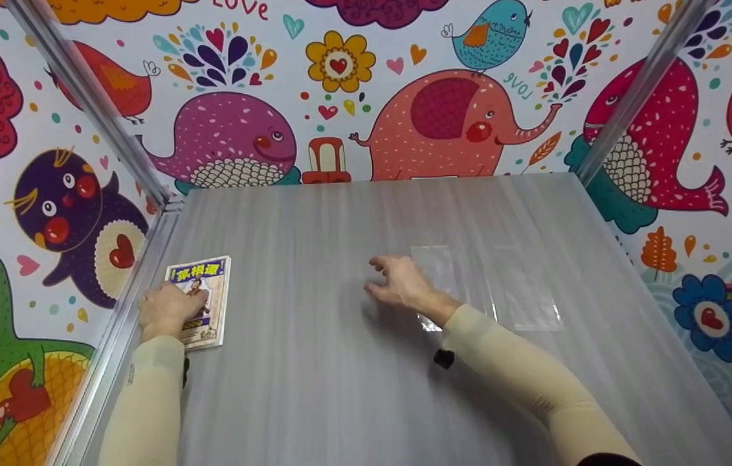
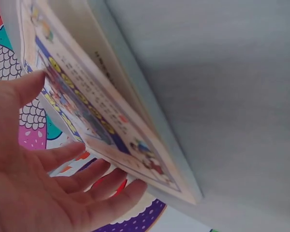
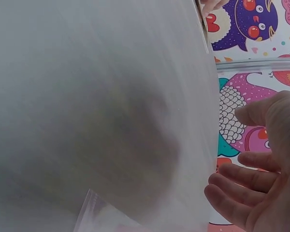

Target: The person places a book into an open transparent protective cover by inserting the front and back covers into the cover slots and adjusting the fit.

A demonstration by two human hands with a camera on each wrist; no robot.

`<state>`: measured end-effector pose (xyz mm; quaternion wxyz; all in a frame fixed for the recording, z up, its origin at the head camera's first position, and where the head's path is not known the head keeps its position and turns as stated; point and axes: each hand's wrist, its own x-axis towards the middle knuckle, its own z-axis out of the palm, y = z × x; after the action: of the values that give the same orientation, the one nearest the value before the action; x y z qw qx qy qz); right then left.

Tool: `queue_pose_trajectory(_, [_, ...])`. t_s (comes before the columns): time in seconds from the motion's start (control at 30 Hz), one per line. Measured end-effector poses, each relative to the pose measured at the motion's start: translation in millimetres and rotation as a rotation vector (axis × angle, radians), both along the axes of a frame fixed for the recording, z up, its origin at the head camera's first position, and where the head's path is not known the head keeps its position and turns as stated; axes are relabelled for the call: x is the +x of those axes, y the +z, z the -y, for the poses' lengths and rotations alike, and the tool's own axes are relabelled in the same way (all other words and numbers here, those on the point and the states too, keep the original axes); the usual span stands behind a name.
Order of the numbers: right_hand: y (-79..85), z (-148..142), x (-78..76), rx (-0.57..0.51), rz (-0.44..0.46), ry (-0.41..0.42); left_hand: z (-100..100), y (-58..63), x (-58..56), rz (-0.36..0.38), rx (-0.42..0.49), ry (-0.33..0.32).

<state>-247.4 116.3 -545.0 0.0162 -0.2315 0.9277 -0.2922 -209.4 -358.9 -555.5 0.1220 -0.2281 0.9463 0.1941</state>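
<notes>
A small paperback comic book (image 1: 215, 294) with a colourful illustrated cover lies near the table's left edge. My left hand (image 1: 168, 307) reaches over its left side. In the left wrist view the thumb (image 2: 34, 87) is at the cover and the other fingers (image 2: 113, 200) extend along the book's edge, loosely spread. Over the middle of the table, my right hand (image 1: 401, 283) hovers with nothing in it, its fingers spread and slightly bent. Beneath and beside its wrist lie clear plastic bags: one (image 1: 433, 259) partly covered by the forearm, another (image 1: 531, 301) just right of it.
The grey table (image 1: 314, 272) has a metal frame rail (image 1: 110, 362) along its left side. Metal posts (image 1: 637, 84) stand at the back corners. Walls printed with cartoon animals (image 1: 443, 129) enclose the back and sides.
</notes>
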Motion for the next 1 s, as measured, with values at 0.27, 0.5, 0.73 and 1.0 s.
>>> queue_pose_trajectory(0.27, [0.2,14,-0.6,-0.066,0.031,0.027,-1,1.3,-0.1,0.002,0.017,0.033])
queue_pose_trajectory(0.5, [0.4,24,0.1,-0.08,0.095,0.028,-2,-0.3,-3.5,-0.004,0.039,0.054])
queue_pose_trajectory(0.73, [1.9,34,0.3,-0.085,0.143,0.02,1,-2.4,-8.8,-0.005,0.059,0.08])
queue_pose_trajectory(1.0, [3.5,40,1.4,-0.105,0.161,0.035,9,-5.2,-11.9,0.001,0.083,0.131])
